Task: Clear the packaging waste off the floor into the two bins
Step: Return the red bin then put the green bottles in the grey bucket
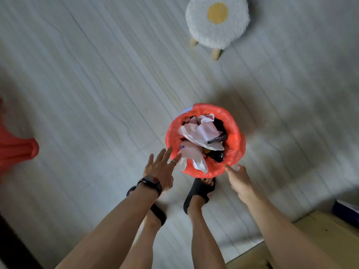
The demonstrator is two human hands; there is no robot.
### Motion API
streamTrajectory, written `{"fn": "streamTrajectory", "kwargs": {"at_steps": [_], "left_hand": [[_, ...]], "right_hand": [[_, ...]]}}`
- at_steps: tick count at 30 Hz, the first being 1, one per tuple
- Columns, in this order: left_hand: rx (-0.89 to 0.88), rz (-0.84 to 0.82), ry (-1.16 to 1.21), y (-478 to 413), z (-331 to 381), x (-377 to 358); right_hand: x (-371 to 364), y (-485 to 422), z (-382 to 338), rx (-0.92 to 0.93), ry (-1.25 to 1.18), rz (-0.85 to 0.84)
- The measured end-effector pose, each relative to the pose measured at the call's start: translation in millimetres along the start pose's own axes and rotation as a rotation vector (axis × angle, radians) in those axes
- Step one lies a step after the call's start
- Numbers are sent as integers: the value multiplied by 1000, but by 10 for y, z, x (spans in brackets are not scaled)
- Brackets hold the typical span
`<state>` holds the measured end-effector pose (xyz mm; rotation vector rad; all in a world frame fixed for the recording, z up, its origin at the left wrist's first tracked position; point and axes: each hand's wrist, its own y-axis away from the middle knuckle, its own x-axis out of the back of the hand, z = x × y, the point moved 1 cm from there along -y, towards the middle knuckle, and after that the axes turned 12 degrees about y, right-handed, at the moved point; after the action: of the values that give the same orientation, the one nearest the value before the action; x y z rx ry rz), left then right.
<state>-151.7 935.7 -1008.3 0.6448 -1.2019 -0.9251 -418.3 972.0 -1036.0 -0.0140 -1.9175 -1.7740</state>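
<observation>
Seems nearly done: crumpled white plastic packaging found heaped in round bin lined with red plastic bag; none spotted loose on pale tiled floor. Holding nothing in left hand or right hand, both released, fingers spread, just beside near rim.

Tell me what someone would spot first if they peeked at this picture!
The bright red-lined bin in the middle of the picture, stuffed with crumpled white packaging, grabs the eye first. The left hand and the right hand both reach open toward its near rim, just past the person's black sandals. At the top sits a fluffy white stool with a yellow spot.
</observation>
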Motion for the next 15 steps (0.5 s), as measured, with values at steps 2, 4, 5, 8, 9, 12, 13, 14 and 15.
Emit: {"fn": "streamTrajectory", "kwargs": {"at_steps": [2, 4, 5, 8, 9, 12, 13, 14, 15], "left_hand": [[-25, -22, -21, -316, 32, -77], [-45, -40, -13, -521, 42, -115], [-49, -43, -8, -576, 54, -121], [-41, -34, 17, -562, -1, -216], [-30, -39, 40, -522, -49, -193], [3, -33, 108, -267, -206, -7], [8, -10, 138, -156, -251, 54], [3, 56, 195, 10, -294, 187], [-13, 123, 246, 148, -322, 277]], "right_hand": [[-122, -298, 28, 6, -166, -88], [-219, -420, -33, 9, -319, -140], [-255, -462, -65, 16, -347, -129], [-365, -451, -96, 92, -207, -1], [-381, -369, -151, 99, -169, 25], [-364, -59, -383, 146, -50, 76], [-354, 63, -459, 169, 7, 96], [-322, 219, -562, 192, 70, 106], [-314, 362, -626, 197, 111, 102]]}}
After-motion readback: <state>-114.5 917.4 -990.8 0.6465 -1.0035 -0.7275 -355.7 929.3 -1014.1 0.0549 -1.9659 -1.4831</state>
